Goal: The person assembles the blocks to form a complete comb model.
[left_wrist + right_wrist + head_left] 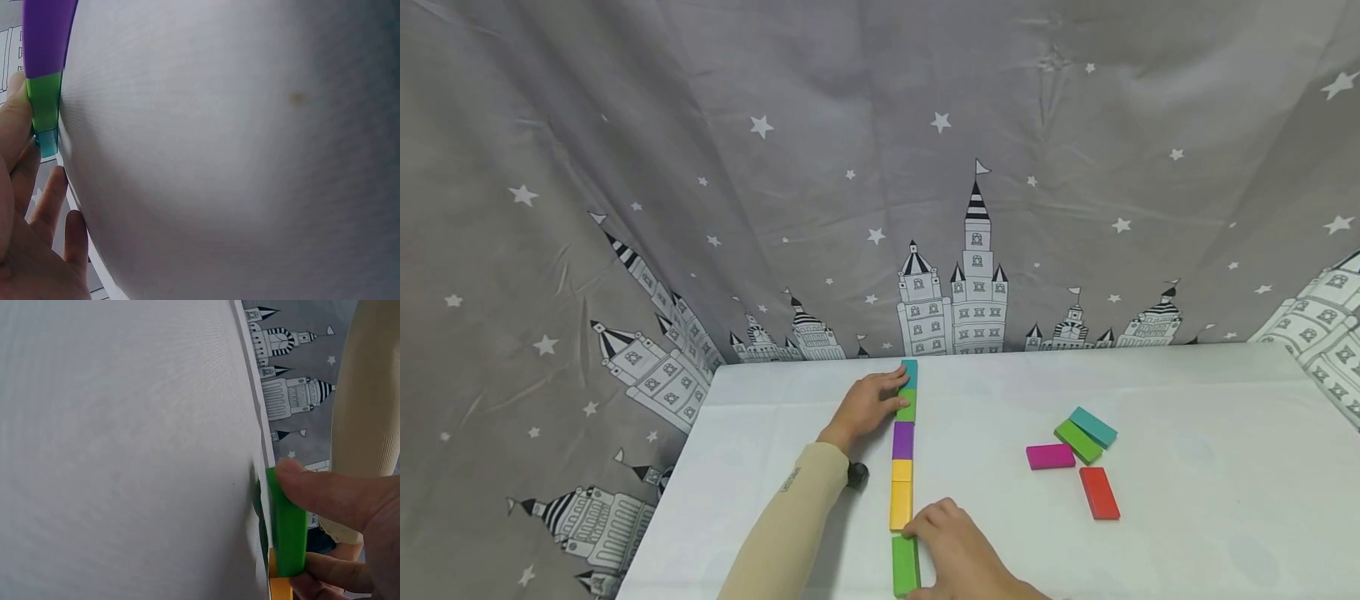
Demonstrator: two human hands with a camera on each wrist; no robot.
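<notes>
A straight row of coloured blocks runs away from me: yellow (901, 506), a shorter-looking yellow (902, 470), purple (903, 440), green (906, 406) and teal (909, 375) at the far end. My left hand (867, 406) rests along the left side of the far end, its thumb at the green block and forefinger by the teal one; the other fingers are extended. My right hand (958, 550) pinches another green block (289, 531) lengthwise, thumb at the near end and fingers at the far end. This block lines up with the row, close to the yellow one.
Right of the row lie a magenta block (1050, 457), a red block (1100, 493), a loose green block (1078, 442) and a loose teal block (1093, 427) touching it. A grey curtain (820, 208) with castles and stars hangs behind the white table (1225, 483).
</notes>
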